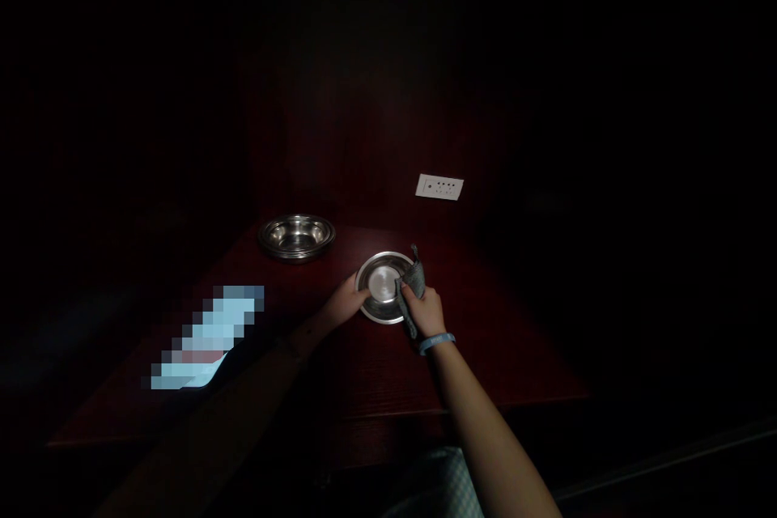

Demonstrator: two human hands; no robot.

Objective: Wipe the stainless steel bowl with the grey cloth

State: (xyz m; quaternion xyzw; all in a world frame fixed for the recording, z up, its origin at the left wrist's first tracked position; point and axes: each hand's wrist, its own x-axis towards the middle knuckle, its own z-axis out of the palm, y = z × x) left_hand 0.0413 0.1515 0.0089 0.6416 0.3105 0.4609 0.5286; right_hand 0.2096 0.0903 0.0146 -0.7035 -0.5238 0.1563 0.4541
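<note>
A shallow round metal bowl (pixel 384 283) with a shiny rim is held up over the dark red table, its inside facing me. My left hand (pixel 346 299) grips its left edge, thumb over the rim and the other fingers hidden behind. In my right hand (pixel 427 310) is a grey-green cloth (pixel 413 282), bunched and pressed against the bowl's right side. One corner of the cloth sticks up above the rim, and another part hangs below the fingers. A blue band circles my right wrist.
Several similar metal bowls (pixel 297 238) are stacked at the table's back left. A bright, blurred-out flat object (pixel 206 336) lies near the left edge. A white socket panel (pixel 439 187) is on the wall behind the table (pixel 510 356). The surroundings are very dark.
</note>
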